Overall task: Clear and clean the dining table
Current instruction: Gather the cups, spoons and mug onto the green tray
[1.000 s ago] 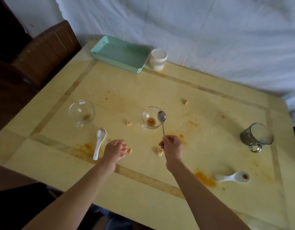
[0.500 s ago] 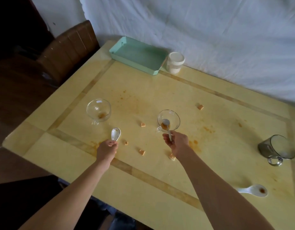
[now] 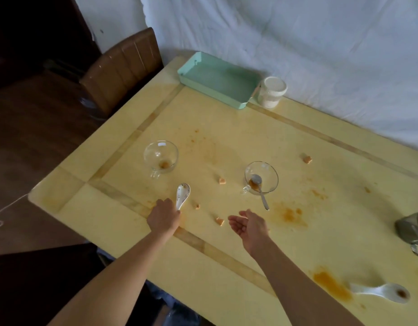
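Grips with the left hand the handle end of a white ceramic soup spoon, fingers curled over it, spoon bowl pointing away; hard to tell whether lifted or flat on the dining table. Holds nothing in the right hand: palm turned up, fingers loosely spread, above the tabletop near the handle tip of a metal spoon. Metal spoon's bowl down in brown dregs inside a glass cup, handle out over the near rim. Second glass cup beyond the left hand, upright, a brown smear at its bottom. Tan food cubes scattered: one between the hands, one just right of the soup spoon, one between the cups, one farther right. Orange stains right of the right hand and by a white spoon at the near right. Grey mug at the right edge. Mint-green tray at the far corner, white lidded jar just beside it.
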Demonstrator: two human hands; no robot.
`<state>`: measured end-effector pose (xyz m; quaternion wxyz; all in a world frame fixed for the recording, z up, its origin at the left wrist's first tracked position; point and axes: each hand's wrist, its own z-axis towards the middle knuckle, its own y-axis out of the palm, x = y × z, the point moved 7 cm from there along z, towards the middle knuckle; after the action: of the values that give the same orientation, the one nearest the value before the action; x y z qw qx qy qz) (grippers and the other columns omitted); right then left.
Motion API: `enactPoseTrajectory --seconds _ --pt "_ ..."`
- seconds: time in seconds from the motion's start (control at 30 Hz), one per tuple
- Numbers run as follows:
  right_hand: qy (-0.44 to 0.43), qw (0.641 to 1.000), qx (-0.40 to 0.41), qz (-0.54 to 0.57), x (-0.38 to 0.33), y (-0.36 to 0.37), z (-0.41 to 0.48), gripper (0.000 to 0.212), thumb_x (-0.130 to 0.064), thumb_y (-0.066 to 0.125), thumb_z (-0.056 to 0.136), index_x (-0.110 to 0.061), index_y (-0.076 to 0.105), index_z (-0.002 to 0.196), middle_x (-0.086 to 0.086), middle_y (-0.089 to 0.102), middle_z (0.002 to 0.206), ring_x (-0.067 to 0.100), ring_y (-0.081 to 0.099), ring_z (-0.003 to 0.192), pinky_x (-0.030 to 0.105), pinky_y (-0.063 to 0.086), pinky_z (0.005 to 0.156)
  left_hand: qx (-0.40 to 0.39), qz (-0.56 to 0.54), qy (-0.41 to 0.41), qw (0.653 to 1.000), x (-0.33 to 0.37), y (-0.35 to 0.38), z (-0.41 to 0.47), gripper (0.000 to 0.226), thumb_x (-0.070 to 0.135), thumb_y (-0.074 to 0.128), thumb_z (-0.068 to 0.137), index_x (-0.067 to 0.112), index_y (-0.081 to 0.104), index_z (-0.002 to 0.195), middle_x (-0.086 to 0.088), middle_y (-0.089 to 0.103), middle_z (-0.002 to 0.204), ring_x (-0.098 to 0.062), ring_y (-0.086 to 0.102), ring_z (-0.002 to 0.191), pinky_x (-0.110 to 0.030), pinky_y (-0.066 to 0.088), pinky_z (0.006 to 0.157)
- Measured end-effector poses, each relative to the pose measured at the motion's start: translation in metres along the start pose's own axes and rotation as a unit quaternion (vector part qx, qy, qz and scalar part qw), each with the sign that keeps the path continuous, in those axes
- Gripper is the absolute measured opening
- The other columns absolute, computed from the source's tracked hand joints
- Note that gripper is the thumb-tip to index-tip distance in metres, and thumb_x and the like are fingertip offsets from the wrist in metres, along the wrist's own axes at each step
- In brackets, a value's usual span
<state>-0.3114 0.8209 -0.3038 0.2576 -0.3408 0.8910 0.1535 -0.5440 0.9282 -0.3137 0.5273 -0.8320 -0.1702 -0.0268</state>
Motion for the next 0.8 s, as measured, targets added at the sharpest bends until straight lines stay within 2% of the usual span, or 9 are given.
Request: enactPoseTrajectory --seconds 0.1,0.2,0.3,0.37,0.47,0.6,0.8 --pt "-0.002 1.000 -0.002 -0.014 -0.002 0.007 -0.001 0.021 -0.015 0.036 0.098 -0.001 0.050 0.093 0.026 0.064 0.078 0.027 0.057 0.063 0.031 0.048 0.059 -0.003 0.018 0.010 1.000 0.002 0.000 0.002 0.022 0.020 0.047 0.085 0.013 0.061 0.101 -0.007 0.058 0.106 -0.028 0.060 0.098 -0.032 0.045 0.076" --pt "-0.001 1.000 -0.007 -0.024 -0.001 0.014 0.000 0.021 -0.015 0.036 0.098 0.000 0.051 0.095 0.026 0.064 0.080 0.027 0.058 0.064 0.031 0.048 0.061 -0.022 -0.023 0.016 0.999 0.005 -0.005 0.003 0.019 0.025 0.052 0.081 0.015 0.065 0.091 -0.004 0.066 0.094 -0.026 0.064 0.090 -0.028 0.044 0.068" --pt "-0.002 0.999 -0.017 -0.034 -0.001 0.025 -0.002 0.022 -0.016 0.034 0.099 -0.001 0.050 0.095 0.024 0.064 0.080 0.027 0.057 0.064 0.031 0.047 0.061 -0.071 -0.161 0.028 0.984 0.008 -0.021 -0.002 0.020 0.027 0.059 0.078 0.015 0.065 0.063 0.003 0.066 0.062 -0.017 0.059 0.057 -0.022 0.038 0.052" --pt "-0.002 0.999 -0.023 -0.038 -0.002 0.033 -0.005 0.024 -0.017 0.034 0.100 -0.001 0.050 0.094 0.024 0.064 0.080 0.026 0.057 0.063 0.031 0.046 0.060 -0.105 -0.279 0.032 0.954 0.011 -0.040 -0.008 0.025 0.025 0.064 0.078 0.015 0.066 0.056 0.006 0.061 0.051 -0.011 0.048 0.047 -0.021 0.036 0.048" --pt "0.000 0.999 -0.033 -0.037 -0.004 0.048 -0.009 0.025 -0.018 0.033 0.100 -0.002 0.050 0.091 0.024 0.063 0.078 0.026 0.056 0.062 0.030 0.045 0.057 -0.088 -0.399 0.003 0.913 0.007 -0.080 -0.007 0.021 0.023 0.064 0.083 0.014 0.070 0.065 0.011 0.063 0.049 -0.009 0.046 0.054 -0.019 0.036 0.049" --pt "-0.002 0.998 -0.045 -0.034 -0.004 0.064 -0.014 0.024 -0.017 0.034 0.100 -0.002 0.050 0.090 0.024 0.063 0.078 0.026 0.056 0.062 0.029 0.045 0.056 -0.046 -0.499 -0.077 0.862 -0.006 -0.111 0.014 0.019 0.020 0.058 0.087 0.016 0.067 0.070 0.014 0.065 0.050 -0.010 0.041 0.056 -0.023 0.028 0.050" --pt "-0.005 0.998 -0.049 -0.032 -0.006 0.066 -0.017 0.021 -0.013 0.035 0.098 -0.001 0.050 0.091 0.025 0.063 0.078 0.026 0.055 0.062 0.030 0.044 0.058 -0.122 -0.575 -0.144 0.796 -0.006 -0.090 0.038 0.011 0.009 0.057 0.088 0.009 0.056 0.077 0.005 0.067 0.049 -0.010 0.041 0.055 -0.020 0.022 0.050"
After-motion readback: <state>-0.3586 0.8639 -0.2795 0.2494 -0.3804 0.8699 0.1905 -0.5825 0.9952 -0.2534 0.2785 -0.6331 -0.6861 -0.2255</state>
